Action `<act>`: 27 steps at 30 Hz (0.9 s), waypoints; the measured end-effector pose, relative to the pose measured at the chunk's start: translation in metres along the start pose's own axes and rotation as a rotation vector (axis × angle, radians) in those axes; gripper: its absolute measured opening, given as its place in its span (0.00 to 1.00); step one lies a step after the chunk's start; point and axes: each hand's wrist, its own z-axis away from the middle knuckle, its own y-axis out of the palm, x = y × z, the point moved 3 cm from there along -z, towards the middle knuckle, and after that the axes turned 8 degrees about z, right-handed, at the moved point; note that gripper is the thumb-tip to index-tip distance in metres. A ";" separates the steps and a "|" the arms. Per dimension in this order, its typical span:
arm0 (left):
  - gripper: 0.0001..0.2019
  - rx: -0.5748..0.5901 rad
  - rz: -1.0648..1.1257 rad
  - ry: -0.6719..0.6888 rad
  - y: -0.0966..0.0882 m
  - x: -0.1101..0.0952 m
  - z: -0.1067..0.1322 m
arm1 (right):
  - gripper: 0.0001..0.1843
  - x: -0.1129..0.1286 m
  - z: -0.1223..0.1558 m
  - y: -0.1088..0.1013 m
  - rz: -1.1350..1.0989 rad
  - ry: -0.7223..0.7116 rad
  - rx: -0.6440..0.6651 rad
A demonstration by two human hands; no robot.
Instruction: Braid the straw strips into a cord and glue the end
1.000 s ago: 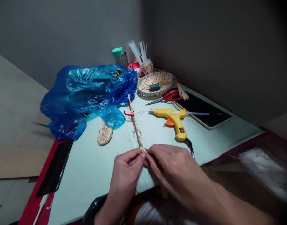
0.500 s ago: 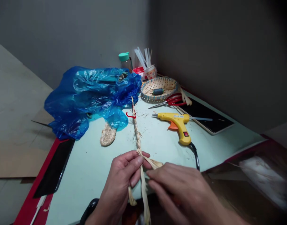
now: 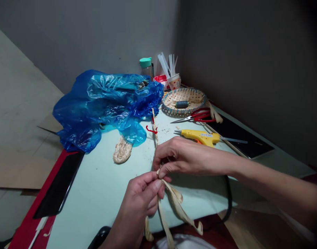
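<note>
A braid of pale dried husk-like strips (image 3: pixel 156 137) runs away from me over the pale green tabletop, with a red tie (image 3: pixel 152 130) near its far end. My left hand (image 3: pixel 144 197) pinches the braid's near end between thumb and fingers. Just above it, my right hand (image 3: pixel 174 157) is closed on the braid too, thumb and fingers together. Loose strips (image 3: pixel 177 204) hang from the pinch toward the table's front edge. The hands hide part of the braid. A coiled woven sole-shaped piece (image 3: pixel 122 151) lies to the left, partly under blue plastic.
A blue plastic bag (image 3: pixel 106 103) covers the back left. To the right lie a yellow glue gun (image 3: pixel 203 136), red-handled scissors (image 3: pixel 199 116) and a black tablet (image 3: pixel 243 138). Behind them stand a woven basket (image 3: pixel 197 92) with a thread spool (image 3: pixel 182 104), and a cup of glue sticks (image 3: pixel 174 82).
My right hand has moved up and left from the loose strips to the braid, above my left hand. The strips it held now hang loose. The view has shifted slightly.
</note>
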 end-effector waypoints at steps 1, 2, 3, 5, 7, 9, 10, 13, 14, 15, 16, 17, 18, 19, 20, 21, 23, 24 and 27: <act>0.10 0.002 0.009 -0.011 0.000 0.000 0.000 | 0.08 -0.003 -0.002 -0.002 -0.054 0.026 -0.005; 0.10 0.006 0.019 -0.023 0.000 0.001 -0.001 | 0.08 -0.006 -0.004 -0.003 -0.089 0.055 -0.022; 0.10 0.010 0.031 -0.033 0.000 0.001 -0.001 | 0.08 -0.008 -0.005 -0.005 -0.100 0.082 -0.046; 0.09 0.015 0.061 -0.046 -0.001 0.002 -0.002 | 0.08 -0.012 -0.007 -0.011 -0.068 0.113 -0.087; 0.08 0.011 0.091 -0.051 -0.002 0.003 -0.002 | 0.08 -0.016 -0.008 -0.022 -0.012 0.128 -0.166; 0.08 0.002 0.116 -0.050 -0.004 0.003 -0.002 | 0.08 -0.023 -0.009 -0.040 0.067 0.166 -0.286; 0.09 -0.002 0.122 -0.052 -0.005 0.003 -0.001 | 0.08 -0.028 -0.009 -0.049 0.103 0.188 -0.331; 0.14 -0.006 0.111 -0.068 -0.008 0.004 -0.001 | 0.09 -0.047 -0.012 -0.069 0.172 0.249 -0.303; 0.16 -0.010 0.099 -0.075 -0.009 0.004 -0.001 | 0.10 -0.054 -0.014 -0.072 0.182 0.267 -0.261; 0.17 -0.017 0.090 -0.080 -0.010 0.005 -0.001 | 0.11 -0.060 -0.017 -0.074 0.197 0.283 -0.222; 0.17 -0.027 0.086 -0.083 -0.011 0.004 -0.001 | 0.11 -0.065 -0.019 -0.075 0.217 0.296 -0.196; 0.18 -0.041 0.086 -0.086 -0.011 0.004 -0.001 | 0.11 -0.069 -0.022 -0.074 0.241 0.303 -0.184; 0.18 -0.057 0.087 -0.090 -0.012 0.004 -0.001 | 0.11 -0.071 -0.025 -0.074 0.266 0.307 -0.184; 0.17 -0.074 0.088 -0.094 -0.013 0.003 -0.001 | 0.11 -0.072 -0.029 -0.072 0.290 0.309 -0.196; 0.17 -0.091 0.086 -0.097 -0.014 0.002 -0.001 | 0.11 -0.073 -0.033 -0.071 0.307 0.311 -0.209; 0.18 -0.105 0.083 -0.095 -0.015 0.001 -0.001 | 0.10 -0.073 -0.038 -0.069 0.317 0.319 -0.219; 0.18 -0.125 0.079 -0.087 -0.018 -0.001 0.000 | 0.08 -0.074 -0.047 -0.066 0.309 0.347 -0.230; 0.18 -0.129 0.076 -0.075 -0.019 -0.002 0.001 | 0.08 -0.076 -0.052 -0.064 0.287 0.366 -0.224; 0.19 -0.133 0.042 -0.054 -0.023 -0.002 0.001 | 0.16 -0.085 -0.066 -0.054 0.168 0.428 -0.175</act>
